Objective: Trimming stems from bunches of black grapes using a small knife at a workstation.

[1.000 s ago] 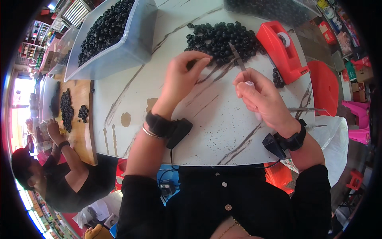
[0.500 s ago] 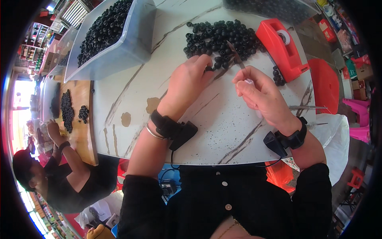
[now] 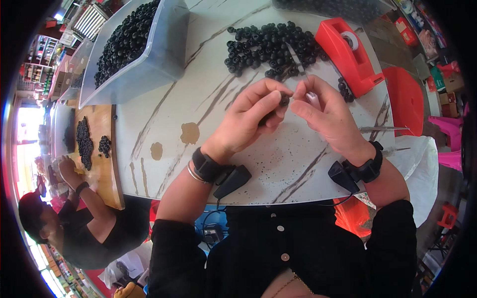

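Observation:
My left hand (image 3: 251,119) is closed, pinching a small black round piece (image 3: 284,100) between thumb and fingertips. Something dark also shows under its curled fingers. Close beside it, my right hand (image 3: 330,114) is wrapped around a slim knife (image 3: 296,58). Its narrow blade points away from me and its pale handle runs into my palm. Beyond both hands lies a loose pile of black round pieces (image 3: 253,44), several showing a hole or dimple. The two hands nearly touch at the fingertips.
A clear plastic tub (image 3: 166,54) full of black pieces stands far left; another tub (image 3: 343,11) sits at the far edge. Right of the pile is a red tape dispenser (image 3: 350,59). Tweezers-like metal tools (image 3: 385,129) overhang the right edge. A co-worker (image 3: 94,213) works at a wooden table left.
My left hand has come back from the pile toward me, now holding a black round piece beside my right hand. The right hand still holds the knife and has shifted only slightly.

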The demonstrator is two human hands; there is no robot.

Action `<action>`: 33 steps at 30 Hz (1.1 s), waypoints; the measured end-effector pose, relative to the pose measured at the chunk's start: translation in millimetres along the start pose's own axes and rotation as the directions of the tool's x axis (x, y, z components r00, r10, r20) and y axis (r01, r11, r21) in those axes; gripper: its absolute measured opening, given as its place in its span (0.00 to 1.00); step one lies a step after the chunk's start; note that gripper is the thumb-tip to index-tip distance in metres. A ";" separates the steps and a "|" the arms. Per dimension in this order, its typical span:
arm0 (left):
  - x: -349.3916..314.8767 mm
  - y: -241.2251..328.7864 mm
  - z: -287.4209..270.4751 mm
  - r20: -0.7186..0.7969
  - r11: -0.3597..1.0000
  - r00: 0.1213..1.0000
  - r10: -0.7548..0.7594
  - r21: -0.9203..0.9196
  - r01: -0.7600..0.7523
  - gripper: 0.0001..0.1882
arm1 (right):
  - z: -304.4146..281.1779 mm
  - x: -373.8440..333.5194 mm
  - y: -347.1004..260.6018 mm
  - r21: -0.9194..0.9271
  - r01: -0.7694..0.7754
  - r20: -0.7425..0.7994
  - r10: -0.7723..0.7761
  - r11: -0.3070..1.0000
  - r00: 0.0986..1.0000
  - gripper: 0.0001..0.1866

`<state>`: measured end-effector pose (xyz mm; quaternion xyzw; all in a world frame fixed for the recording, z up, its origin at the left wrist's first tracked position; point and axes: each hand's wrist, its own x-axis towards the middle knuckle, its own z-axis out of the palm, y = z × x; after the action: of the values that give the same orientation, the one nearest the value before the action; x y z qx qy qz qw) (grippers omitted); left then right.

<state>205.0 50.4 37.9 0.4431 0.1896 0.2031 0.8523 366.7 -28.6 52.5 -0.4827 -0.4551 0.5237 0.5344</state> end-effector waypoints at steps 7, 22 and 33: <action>1.6 -15.6 -4.5 0.113 0.993 0.986 0.120 -0.025 -0.118 0.10 | -0.1 2.0 2.6 0.039 0.022 -0.001 -0.022 0.999 1.000 0.10; 0.1 -12.5 -14.8 0.011 0.978 0.993 0.117 -0.175 -0.113 0.11 | 0.1 -1.0 -1.8 0.200 -0.067 0.023 0.064 0.978 0.998 0.12; 2.4 -7.3 -8.3 -0.094 0.974 0.982 0.165 -0.141 -0.177 0.06 | 6.5 -5.2 -3.1 -0.185 0.086 0.054 -0.077 0.979 0.996 0.16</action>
<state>204.2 53.4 27.0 0.3842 0.1697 0.3075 0.8538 360.4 -33.5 56.4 -0.4994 -0.5340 0.4672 0.4971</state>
